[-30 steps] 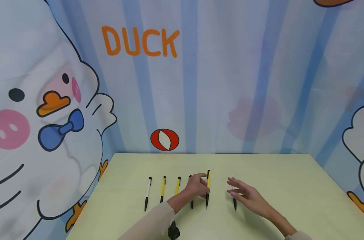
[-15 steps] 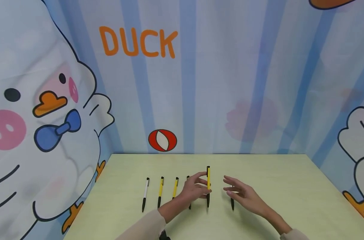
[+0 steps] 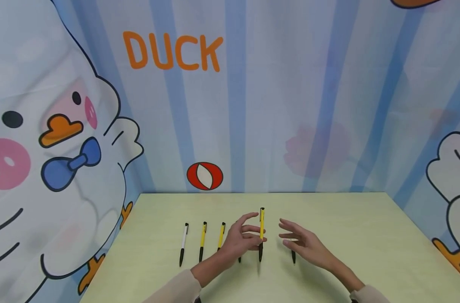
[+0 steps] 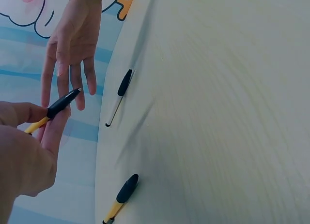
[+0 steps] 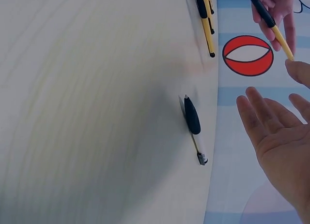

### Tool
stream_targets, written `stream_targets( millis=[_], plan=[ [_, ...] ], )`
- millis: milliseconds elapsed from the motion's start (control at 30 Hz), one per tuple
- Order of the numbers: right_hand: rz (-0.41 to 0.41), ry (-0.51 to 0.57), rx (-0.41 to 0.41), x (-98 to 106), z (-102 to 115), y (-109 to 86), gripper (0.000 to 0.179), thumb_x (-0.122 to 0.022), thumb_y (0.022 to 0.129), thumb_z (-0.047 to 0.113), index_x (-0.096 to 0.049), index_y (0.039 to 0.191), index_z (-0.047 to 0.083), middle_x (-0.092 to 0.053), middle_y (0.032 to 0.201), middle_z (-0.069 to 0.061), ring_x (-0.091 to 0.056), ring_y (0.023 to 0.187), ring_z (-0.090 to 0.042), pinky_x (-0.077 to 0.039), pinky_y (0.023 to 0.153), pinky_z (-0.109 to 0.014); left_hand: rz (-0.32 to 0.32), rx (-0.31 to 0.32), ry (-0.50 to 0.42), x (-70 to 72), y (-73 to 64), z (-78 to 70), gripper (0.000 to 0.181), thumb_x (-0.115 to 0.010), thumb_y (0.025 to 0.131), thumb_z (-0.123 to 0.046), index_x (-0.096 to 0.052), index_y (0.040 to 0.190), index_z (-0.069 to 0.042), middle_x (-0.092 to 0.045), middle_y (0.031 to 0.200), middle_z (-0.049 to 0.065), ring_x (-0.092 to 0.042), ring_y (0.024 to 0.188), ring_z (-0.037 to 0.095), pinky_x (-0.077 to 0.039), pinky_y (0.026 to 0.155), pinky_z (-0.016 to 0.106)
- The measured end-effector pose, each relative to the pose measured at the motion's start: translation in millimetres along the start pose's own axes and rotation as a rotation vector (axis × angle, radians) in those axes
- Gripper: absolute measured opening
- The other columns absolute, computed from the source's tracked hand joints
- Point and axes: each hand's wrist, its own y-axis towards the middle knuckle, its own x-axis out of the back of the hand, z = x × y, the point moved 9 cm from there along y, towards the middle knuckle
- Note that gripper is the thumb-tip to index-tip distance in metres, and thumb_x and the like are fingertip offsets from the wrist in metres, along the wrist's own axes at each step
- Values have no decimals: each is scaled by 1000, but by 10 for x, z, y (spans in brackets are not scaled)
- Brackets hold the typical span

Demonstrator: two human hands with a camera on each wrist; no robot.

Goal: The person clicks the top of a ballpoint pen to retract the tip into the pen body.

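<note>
My left hand (image 3: 239,242) pinches a yellow pen (image 3: 262,223) with a black grip between thumb and finger. The pen stands nearly upright, tip down, and seems just above the table. My right hand (image 3: 307,248) hovers to its right with loosely extended fingers, holding nothing. Below the right hand lies a white pen (image 5: 192,117) with a black grip, partly covered in the head view. To the left lie another white pen (image 3: 183,245), a yellow pen (image 3: 202,240) and a second yellow pen (image 3: 221,235). One more pen (image 3: 239,260) is mostly hidden behind my left hand.
The pens lie apart, roughly parallel, on a pale yellow table (image 3: 347,219). Behind its back edge hangs a blue striped curtain (image 3: 266,105) printed with a duck, a red ball and lettering. The curtain also borders both sides.
My left hand has raised the yellow pen slightly. My right hand has shifted a little up and toward it. The head view has swung slightly to the right.
</note>
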Motion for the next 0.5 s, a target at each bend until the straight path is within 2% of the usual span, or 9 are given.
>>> stream_targets(
  millis=[200,500],
  plan=[
    [-4,0,-13,-49,-1,70,76,-71,97,14,-30,160,7,-44,155,-30,-58,128,-48,-59,98,-47,54,-26,-34,-14,-38,-18,58,-66,95,2,-51,147,-17,-67,127,24,-76,103,26,-65,84,42],
    [54,8,10,-194,71,210,95,-78,91,15,-18,165,16,-37,160,-28,-54,134,-47,-55,103,-53,135,-51,-54,-76,-75,-31,57,-63,98,3,-48,150,-15,-60,134,31,-74,110,27,-64,89,42]
  ],
)
